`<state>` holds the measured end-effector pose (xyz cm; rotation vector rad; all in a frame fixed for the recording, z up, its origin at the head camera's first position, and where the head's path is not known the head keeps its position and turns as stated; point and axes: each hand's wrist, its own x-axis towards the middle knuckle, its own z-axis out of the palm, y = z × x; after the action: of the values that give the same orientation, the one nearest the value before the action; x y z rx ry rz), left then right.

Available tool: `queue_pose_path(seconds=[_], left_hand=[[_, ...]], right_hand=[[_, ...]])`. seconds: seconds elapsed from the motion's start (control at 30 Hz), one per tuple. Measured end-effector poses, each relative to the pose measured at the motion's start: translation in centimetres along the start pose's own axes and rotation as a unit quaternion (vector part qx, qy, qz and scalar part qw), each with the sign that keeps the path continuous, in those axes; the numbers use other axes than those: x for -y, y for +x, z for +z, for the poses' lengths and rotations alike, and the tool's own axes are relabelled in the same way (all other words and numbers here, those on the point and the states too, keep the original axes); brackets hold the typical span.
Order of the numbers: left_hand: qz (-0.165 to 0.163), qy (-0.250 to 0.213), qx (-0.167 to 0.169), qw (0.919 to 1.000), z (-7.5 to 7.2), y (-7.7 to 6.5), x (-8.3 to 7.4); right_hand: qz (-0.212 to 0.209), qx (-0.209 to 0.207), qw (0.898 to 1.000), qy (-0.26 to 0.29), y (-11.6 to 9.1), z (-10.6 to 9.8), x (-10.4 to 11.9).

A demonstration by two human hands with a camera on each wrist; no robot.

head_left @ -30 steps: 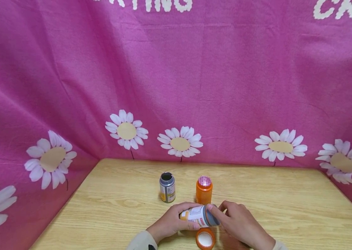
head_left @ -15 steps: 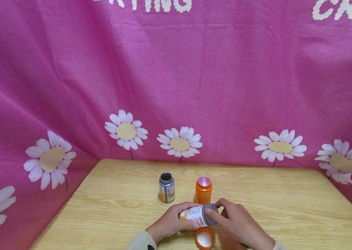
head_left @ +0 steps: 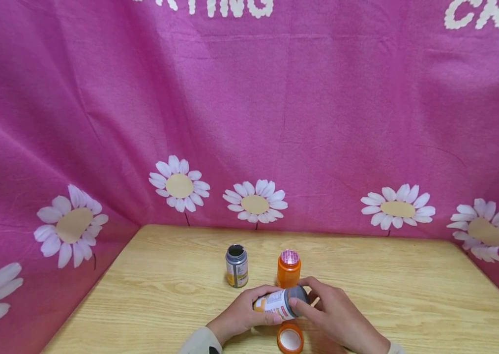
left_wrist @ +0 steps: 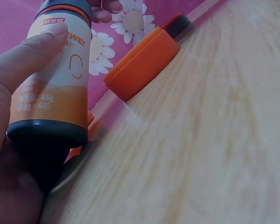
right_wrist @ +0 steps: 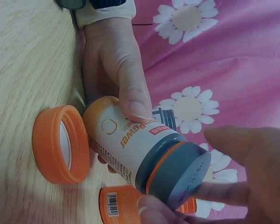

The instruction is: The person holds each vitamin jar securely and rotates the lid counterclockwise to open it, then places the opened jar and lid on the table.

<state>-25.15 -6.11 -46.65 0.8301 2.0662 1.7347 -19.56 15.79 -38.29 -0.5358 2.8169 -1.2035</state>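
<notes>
My left hand (head_left: 249,310) grips a supplement bottle (head_left: 273,305) with a white and orange label, tilted with its capped end to the right. Its left thumb presses the label. My right hand (head_left: 333,309) is bent around the dark grey bottle cap (right_wrist: 182,175), the thumb at its near edge. In the right wrist view the raised index finger (right_wrist: 233,140) stands apart from the cap, while another finger lies by its top face. An orange band (right_wrist: 161,163) runs between cap and bottle neck. The left wrist view shows the bottle's dark base (left_wrist: 49,134).
Behind the hands stand an uncapped grey bottle (head_left: 237,266) and an orange bottle (head_left: 289,270) with a patterned seal over its mouth. An orange lid (head_left: 290,339) with a white inside lies just below the held bottle. Pink flowered cloth (head_left: 320,123) borders the wooden table (head_left: 165,275).
My right fingers have shifted around the cap, the index finger moving up and left toward its far side. More of the cap's top shows. The left hand holds nearly still.
</notes>
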Motion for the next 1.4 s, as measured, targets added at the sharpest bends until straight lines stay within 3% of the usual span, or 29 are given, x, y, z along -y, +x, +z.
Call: queue_pose_path(seconds=[0.27,0.7,1.13,1.4], left_hand=[[-0.008,-0.006,0.001,1.0000,0.00,-0.01,-0.09],[-0.012,0.005,-0.001,0.9999,-0.05,0.07,-0.34],[-0.029,0.009,-0.001,0.9995,-0.10,0.12,-0.41],[-0.009,0.008,0.005,0.9999,0.08,0.00,-0.30]], right_hand=[[-0.046,-0.021,0.999,-0.001,-0.14,0.15,0.20],[-0.085,-0.073,0.993,-0.045,-0.35,0.33,0.52],[-0.091,-0.073,0.992,-0.045,-0.33,0.44,0.49],[-0.108,-0.069,0.990,-0.049,-0.45,0.35,0.63]])
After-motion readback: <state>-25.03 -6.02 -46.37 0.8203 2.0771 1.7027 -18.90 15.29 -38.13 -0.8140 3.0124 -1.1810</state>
